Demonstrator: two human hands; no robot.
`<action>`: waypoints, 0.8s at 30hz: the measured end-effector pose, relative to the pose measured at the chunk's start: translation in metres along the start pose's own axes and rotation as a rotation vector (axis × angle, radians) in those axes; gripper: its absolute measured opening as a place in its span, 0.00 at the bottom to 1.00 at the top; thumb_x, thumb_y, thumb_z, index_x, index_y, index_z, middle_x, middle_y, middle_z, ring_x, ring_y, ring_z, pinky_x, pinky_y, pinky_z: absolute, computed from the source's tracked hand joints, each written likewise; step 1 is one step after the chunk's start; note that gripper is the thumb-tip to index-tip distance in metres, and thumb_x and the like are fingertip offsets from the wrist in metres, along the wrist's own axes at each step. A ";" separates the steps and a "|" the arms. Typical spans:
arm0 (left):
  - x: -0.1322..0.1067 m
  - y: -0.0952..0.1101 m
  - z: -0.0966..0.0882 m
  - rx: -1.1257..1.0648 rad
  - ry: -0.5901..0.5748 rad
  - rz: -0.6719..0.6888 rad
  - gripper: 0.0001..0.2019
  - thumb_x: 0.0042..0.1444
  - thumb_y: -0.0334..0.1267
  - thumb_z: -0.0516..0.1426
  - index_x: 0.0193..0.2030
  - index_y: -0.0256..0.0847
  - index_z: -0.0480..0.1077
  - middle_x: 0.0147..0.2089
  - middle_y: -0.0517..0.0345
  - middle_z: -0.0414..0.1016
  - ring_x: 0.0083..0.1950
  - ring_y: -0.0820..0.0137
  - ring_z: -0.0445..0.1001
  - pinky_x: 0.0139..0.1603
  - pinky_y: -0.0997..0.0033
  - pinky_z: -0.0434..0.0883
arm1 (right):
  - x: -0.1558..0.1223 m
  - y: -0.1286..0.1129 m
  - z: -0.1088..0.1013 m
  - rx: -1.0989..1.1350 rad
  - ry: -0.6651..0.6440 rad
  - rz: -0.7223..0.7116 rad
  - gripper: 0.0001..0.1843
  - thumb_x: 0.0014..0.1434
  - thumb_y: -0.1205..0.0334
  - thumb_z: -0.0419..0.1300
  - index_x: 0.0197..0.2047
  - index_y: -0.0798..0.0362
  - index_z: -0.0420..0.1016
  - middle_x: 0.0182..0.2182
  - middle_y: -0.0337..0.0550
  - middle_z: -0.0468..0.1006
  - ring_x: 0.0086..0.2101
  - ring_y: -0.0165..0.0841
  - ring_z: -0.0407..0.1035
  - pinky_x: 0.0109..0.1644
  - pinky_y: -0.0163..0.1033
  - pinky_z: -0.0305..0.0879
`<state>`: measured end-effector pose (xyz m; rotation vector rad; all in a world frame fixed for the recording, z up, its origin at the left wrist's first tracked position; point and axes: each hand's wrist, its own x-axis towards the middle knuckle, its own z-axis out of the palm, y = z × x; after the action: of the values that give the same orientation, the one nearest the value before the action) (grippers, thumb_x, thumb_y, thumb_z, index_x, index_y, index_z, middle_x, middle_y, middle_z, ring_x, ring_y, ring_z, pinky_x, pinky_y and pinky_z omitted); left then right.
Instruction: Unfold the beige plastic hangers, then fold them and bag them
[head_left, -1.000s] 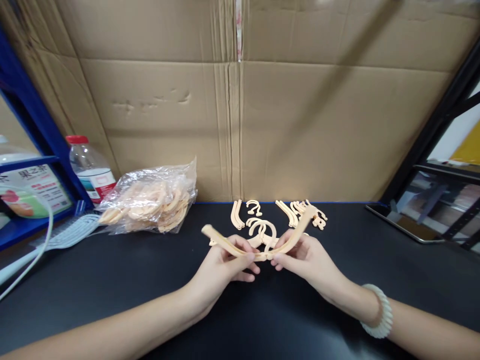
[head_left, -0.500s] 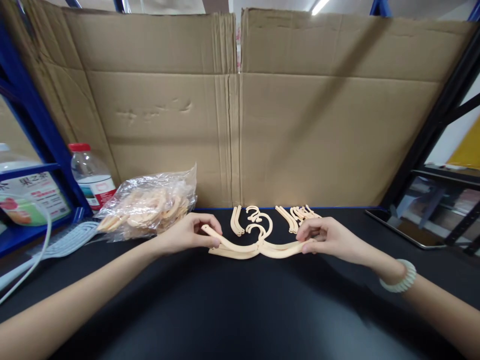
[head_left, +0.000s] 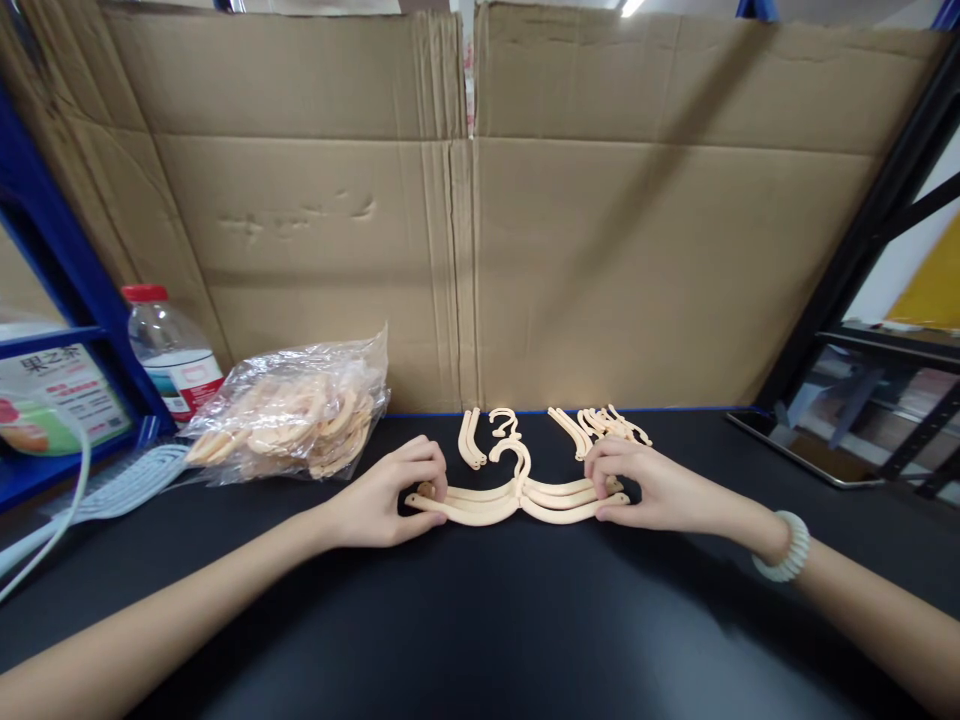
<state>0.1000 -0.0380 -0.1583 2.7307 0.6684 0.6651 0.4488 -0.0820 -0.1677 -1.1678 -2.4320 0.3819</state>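
Observation:
A small stack of cream plastic hangers [head_left: 517,500] lies flat on the black table [head_left: 480,620], hooks pointing away from me. My left hand [head_left: 390,495] curls its fingers round the left ends of the stack. My right hand [head_left: 645,485], with a white bead bracelet at the wrist, pinches the right ends. Loose hanger parts [head_left: 555,428], arms and hooks, lie just behind the stack near the cardboard wall.
A clear plastic bag [head_left: 289,415] of more cream parts sits to the left. A water bottle [head_left: 171,350] stands by a blue shelf [head_left: 45,330]. A cardboard wall [head_left: 465,220] closes the back. A tablet [head_left: 817,450] lies at the right.
One second ago both hands held a hanger raised and bent near its middle. They have since slid out to its ends and lowered it flat onto the stack on the table.

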 end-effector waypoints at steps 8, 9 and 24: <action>-0.003 -0.003 0.012 -0.106 0.026 -0.017 0.02 0.55 0.33 0.56 0.33 0.40 0.66 0.41 0.52 0.70 0.44 0.63 0.70 0.47 0.64 0.68 | -0.002 -0.003 -0.002 -0.044 -0.039 -0.013 0.07 0.55 0.62 0.63 0.29 0.53 0.69 0.43 0.45 0.70 0.43 0.36 0.67 0.48 0.41 0.64; -0.003 -0.004 0.013 -0.108 0.027 -0.022 0.02 0.56 0.33 0.56 0.33 0.40 0.66 0.42 0.52 0.71 0.44 0.63 0.70 0.47 0.64 0.69 | -0.002 -0.003 -0.002 -0.055 -0.042 -0.011 0.07 0.55 0.62 0.63 0.29 0.53 0.69 0.43 0.45 0.70 0.43 0.36 0.67 0.48 0.41 0.64; -0.003 -0.008 0.017 -0.115 0.056 -0.052 0.02 0.58 0.33 0.56 0.34 0.41 0.68 0.42 0.52 0.73 0.45 0.64 0.70 0.47 0.64 0.68 | 0.001 -0.001 -0.002 -0.062 -0.061 -0.016 0.08 0.56 0.66 0.60 0.28 0.53 0.66 0.37 0.43 0.72 0.37 0.34 0.67 0.42 0.40 0.64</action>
<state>0.1033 -0.0349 -0.1769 2.5890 0.6893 0.7463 0.4491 -0.0818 -0.1654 -1.1784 -2.5204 0.3443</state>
